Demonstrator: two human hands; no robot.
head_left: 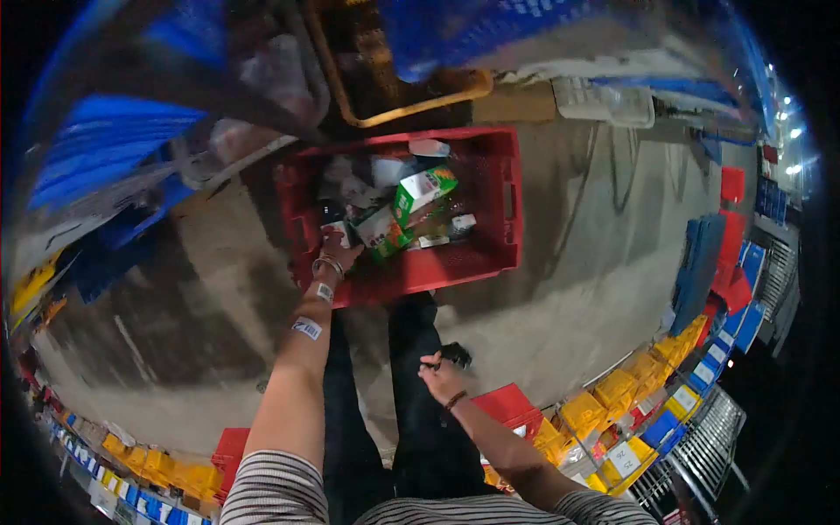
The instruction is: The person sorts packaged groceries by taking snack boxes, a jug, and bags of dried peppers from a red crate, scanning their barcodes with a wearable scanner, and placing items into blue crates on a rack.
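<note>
Two striped sleeves (278, 486) are cut below. Left hand (341, 252) is in one red crate (420, 284) with two green-white boxes (422, 191), right hand (444, 380) half-curled; their grip I cannot tell.

A bright red crate (402, 284) surrounds the left fingers (346, 253), with a green-and-white carton (427, 186) beyond them and a second, partly green carton (381, 229) just beside. Behind those fingers I see a white label (306, 328) with dark print and a dark-and-white striped sleeve (276, 481). Black trousers (416, 437) show near the right fingers (430, 368); well to their right, bins (617, 389) stand out in yellow and blue. Past the left fingers, a container (420, 111) has a yellow-orange rim.
</note>
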